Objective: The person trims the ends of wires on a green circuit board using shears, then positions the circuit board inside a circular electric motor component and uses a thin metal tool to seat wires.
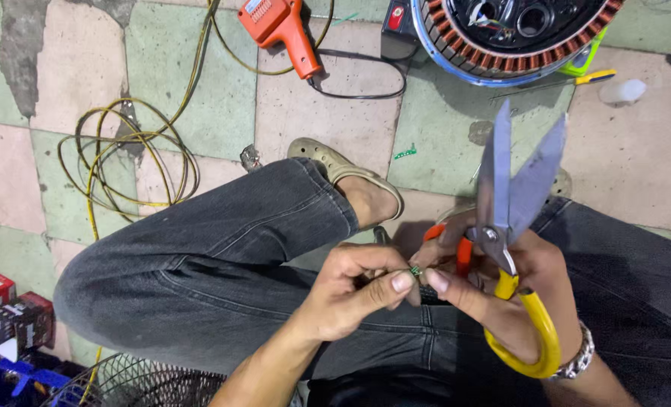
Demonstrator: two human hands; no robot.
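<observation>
the person sits on the floor (pixel 637 158) with legs in dark jeans (pixel 215 264) crossed. the left hand (pixel 350 290) is over the lap, with its thumb and fingers pinched together on a tiny green bit (pixel 415 270). the bit is too small to tell what it is. the right hand (pixel 516 290) is just beside it, touching the same tiny bit with its thumb tip. this hand's grip is also closed around the yellow handle of big scissors (pixel 512 203). the other handle is orange and sits behind the fingers. the scissor blades are apart and point up, away from the person.

a foot in a tan sandal (pixel 350 177) rests on the tiled floor near the knee. farther away lie an orange power tool (pixel 279 26) with a black cord, a loose pile of yellow cable (pixel 128 154), and a round motor part (pixel 512 34) with copper-coloured windings. a wire fan guard (pixel 147 380) shows at the bottom edge, next to some small boxes (pixel 4 313).
</observation>
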